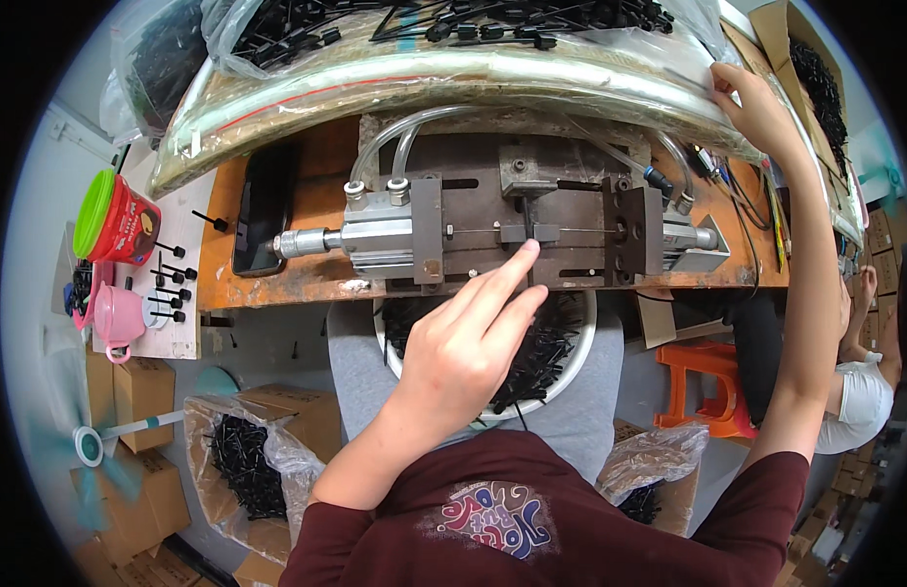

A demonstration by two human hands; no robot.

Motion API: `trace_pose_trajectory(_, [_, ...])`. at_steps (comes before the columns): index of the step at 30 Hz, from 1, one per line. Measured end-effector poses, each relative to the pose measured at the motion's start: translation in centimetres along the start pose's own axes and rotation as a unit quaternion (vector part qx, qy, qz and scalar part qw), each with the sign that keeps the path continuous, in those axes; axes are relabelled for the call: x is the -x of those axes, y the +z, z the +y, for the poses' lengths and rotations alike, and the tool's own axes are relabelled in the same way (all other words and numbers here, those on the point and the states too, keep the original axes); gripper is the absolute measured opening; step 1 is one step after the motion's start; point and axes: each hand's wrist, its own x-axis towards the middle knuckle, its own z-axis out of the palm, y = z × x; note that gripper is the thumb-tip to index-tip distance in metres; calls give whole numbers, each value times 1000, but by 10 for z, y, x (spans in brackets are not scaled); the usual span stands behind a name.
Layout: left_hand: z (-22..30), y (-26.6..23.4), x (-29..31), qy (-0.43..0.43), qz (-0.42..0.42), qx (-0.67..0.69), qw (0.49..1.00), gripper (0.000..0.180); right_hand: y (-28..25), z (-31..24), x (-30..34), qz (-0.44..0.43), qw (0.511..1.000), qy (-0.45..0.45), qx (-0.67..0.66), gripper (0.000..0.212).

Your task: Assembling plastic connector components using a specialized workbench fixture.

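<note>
My left hand (453,347) reaches to the middle of a metal clamping fixture (463,210) on the bench. Its index fingertip rests at a thin black rod-shaped part (530,210) standing in the small centre block (513,234). The thumb is close below, and the fingers partly hide the part's lower end. To the upper right, my right hand (756,112) is raised by the edge of the plastic-covered tray (610,83). Its thumb and fingers are pinched together; a faint thin streak beside them looks like a slim rod, too blurred to be sure.
A white tub (592,342) of black parts sits between my knees. Air cylinders (380,235) with clear hoses flank the fixture. A phone (265,210), a red tub (131,220) and a pink cup (119,313) lie left. Boxes, an orange stool (703,386) and another person (854,401) are around.
</note>
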Motion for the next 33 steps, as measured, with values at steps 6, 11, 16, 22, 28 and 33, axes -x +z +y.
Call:
trace_pose_trajectory(6, [-1, 11, -5, 21, -31, -93, 995, 22, -9, -11, 7, 24, 996, -81, 41, 22])
trace_pose_trajectory(11, [1, 12, -9, 14, -44, -126, 991, 22, -12, -27, 14, 35, 995, -82, 43, 21])
trace_pose_trajectory(16, [2, 9, -11, -13, -61, -114, 991, 22, -16, -40, 11, 19, 993, -118, 17, 15])
trace_pose_trajectory(22, [1, 9, -11, -9, -64, -111, 992, 22, -18, -81, 26, 182, 973, -98, -106, 14])
trace_pose_trajectory(28, [1, 1, -16, -7, -96, -117, 988, 24, -21, -155, 55, 125, 798, 132, -575, 22])
trace_pose_trajectory(33, [18, -10, -23, -58, 34, 127, 990, 35, -11, -207, 65, -74, 673, 186, -712, 24])
